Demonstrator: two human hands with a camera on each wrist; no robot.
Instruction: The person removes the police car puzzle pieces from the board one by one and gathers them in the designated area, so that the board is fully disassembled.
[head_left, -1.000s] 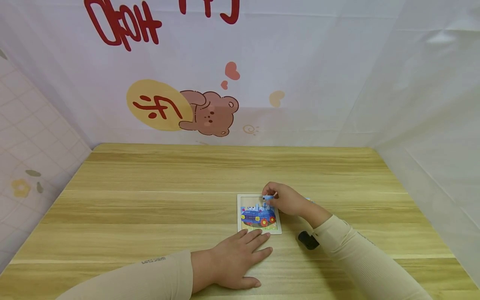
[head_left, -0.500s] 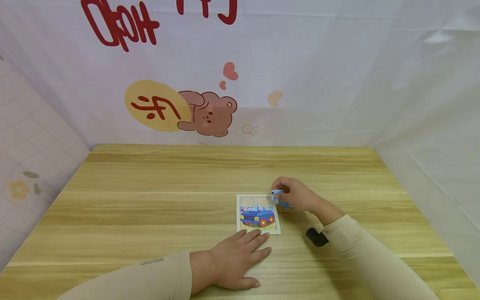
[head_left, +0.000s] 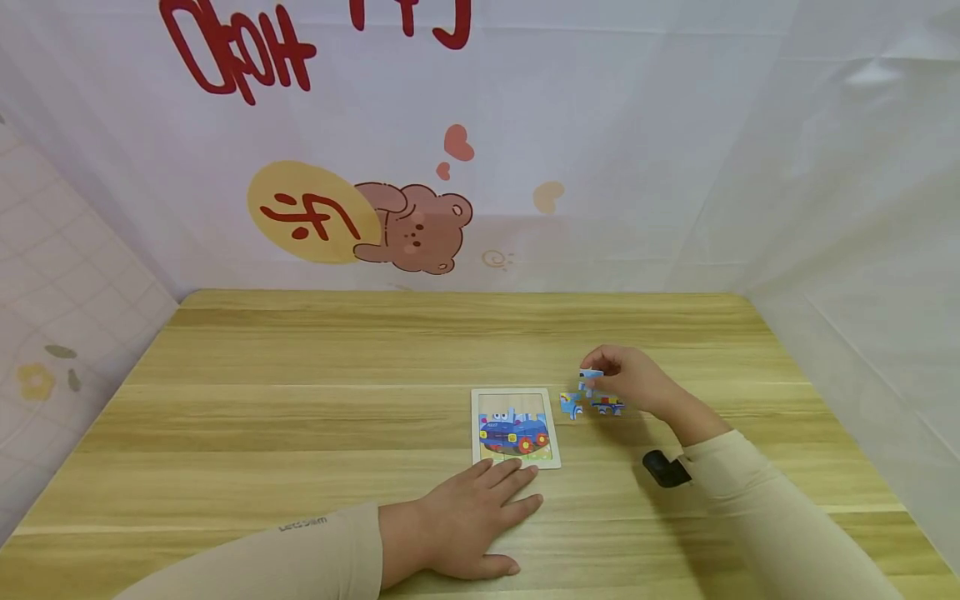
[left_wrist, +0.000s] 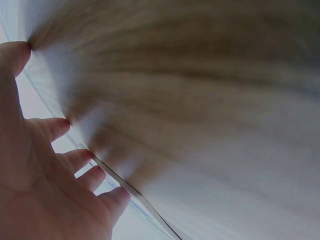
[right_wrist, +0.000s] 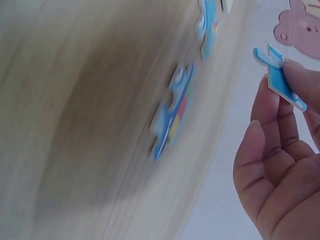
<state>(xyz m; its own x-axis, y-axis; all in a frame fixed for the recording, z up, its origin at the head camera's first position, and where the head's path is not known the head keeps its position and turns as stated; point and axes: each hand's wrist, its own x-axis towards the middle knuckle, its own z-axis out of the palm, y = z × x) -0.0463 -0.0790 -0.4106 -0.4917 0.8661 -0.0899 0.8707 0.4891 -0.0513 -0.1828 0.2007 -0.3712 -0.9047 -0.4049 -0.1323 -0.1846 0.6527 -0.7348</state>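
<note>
A jigsaw puzzle in a white frame (head_left: pixel 555 442) lies on the wooden table, its lower rows showing a blue vehicle with eyes and red wheels. Bare wood shows along the inside top of the frame. My left hand (head_left: pixel 480 518) rests flat with spread fingers, fingertips at the frame's lower edge. Right of the frame, my right hand (head_left: pixel 633 379) pinches a blue puzzle piece (right_wrist: pixel 282 80) between thumb and fingers, above the table. Below that hand lie two loose pieces, a blue and yellow piece (head_left: pixel 570 404) and a multicoloured piece (head_left: pixel 608 405).
The wooden table (head_left: pixel 300 367) runs back to a white curtain (head_left: pixel 637 167) printed with a bear and red characters. More light cloth hangs along both sides. A black strap-like object (head_left: pixel 666 469) sits at the right wrist.
My right hand has moved right, from over the frame's top right corner to above the loose pieces, carrying the blue puzzle piece. Those loose pieces now show. My left hand has stayed put.
</note>
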